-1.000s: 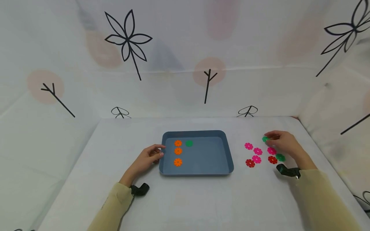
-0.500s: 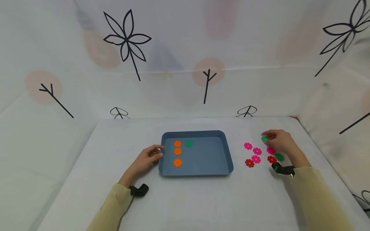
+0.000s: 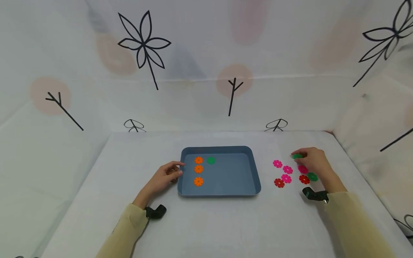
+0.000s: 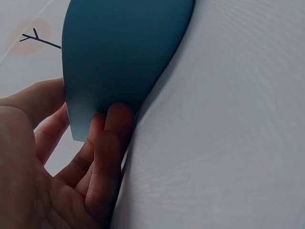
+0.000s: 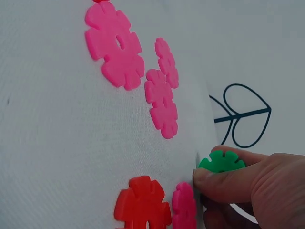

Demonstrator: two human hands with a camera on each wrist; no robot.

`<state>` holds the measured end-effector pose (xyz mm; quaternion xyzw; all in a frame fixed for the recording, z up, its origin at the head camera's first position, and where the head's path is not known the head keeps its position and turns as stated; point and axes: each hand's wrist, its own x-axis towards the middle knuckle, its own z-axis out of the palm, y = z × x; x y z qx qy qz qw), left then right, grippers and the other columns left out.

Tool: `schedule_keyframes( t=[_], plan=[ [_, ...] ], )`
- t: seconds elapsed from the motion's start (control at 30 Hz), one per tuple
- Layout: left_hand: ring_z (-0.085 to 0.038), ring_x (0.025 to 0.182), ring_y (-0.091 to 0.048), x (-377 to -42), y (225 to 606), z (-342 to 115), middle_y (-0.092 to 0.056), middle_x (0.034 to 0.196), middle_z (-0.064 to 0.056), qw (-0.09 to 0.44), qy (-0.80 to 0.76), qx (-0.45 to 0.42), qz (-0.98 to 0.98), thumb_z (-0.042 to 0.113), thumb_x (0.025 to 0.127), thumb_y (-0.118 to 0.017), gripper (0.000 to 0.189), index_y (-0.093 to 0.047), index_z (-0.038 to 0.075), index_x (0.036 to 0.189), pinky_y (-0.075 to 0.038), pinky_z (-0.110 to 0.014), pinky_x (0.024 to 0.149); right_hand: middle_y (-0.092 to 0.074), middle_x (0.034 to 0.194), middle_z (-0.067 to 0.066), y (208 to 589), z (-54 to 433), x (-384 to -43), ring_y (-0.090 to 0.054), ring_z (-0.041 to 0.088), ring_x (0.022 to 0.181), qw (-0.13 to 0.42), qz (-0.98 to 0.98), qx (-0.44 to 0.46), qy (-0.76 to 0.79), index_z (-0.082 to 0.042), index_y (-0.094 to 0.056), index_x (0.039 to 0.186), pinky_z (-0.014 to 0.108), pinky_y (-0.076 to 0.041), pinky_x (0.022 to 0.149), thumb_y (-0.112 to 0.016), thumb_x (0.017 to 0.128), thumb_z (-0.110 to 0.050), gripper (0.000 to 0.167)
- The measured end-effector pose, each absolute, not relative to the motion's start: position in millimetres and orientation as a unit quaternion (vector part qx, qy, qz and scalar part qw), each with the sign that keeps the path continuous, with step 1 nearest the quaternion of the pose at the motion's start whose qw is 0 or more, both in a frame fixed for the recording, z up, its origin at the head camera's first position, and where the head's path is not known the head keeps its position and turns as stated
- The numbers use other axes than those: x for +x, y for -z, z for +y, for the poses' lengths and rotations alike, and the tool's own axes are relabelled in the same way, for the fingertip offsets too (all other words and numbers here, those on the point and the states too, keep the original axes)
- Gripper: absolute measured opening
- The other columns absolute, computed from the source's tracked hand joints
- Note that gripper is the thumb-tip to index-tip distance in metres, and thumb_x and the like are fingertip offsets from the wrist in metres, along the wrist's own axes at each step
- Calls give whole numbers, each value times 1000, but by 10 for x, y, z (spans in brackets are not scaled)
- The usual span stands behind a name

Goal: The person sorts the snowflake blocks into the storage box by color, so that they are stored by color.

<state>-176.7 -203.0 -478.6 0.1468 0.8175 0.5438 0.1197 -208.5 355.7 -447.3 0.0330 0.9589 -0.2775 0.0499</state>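
A blue-grey tray holds three orange flower-shaped discs in a column and a green disc beside the top one. My left hand grips the tray's left rim; in the left wrist view, fingertips touch the outer wall while others go behind the rim. To the tray's right, my right hand pinches a green flower-shaped disc between thumb and fingers. Near that hand lie several pink discs, two red discs and another green disc.
A white cloth covers the table. Printed white fabric rises behind it and at both sides. Each wrist wears a black camera mount.
The green disc in my right hand has tilted from facing the head camera to lying flatter. The right hand has shifted slightly left. My left hand and the tray stay put.
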Motion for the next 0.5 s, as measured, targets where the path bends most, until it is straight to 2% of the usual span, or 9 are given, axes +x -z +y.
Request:
schedule_keyframes(
  t=[0.1,0.5],
  plan=[
    [-24,81,-60,-1781,4796,-2026,-59,103,-11,119,-541,150,819,20,99,-64,37,-59,8,134,-51,-31,68,-55,120,34,4473,3547,-2057,-47,51,108,38,961,25,273,5,-64,123,48,-56,76,-75,88,-7,39],
    [-23,80,-61,-1772,4795,-2033,-59,102,-9,118,-537,150,821,23,99,-64,36,-61,10,133,-51,-31,68,-60,115,31,4376,3449,-2037,-56,48,103,13,957,-20,288,4,-61,125,42,-56,71,-76,87,-13,44]
  ],
)
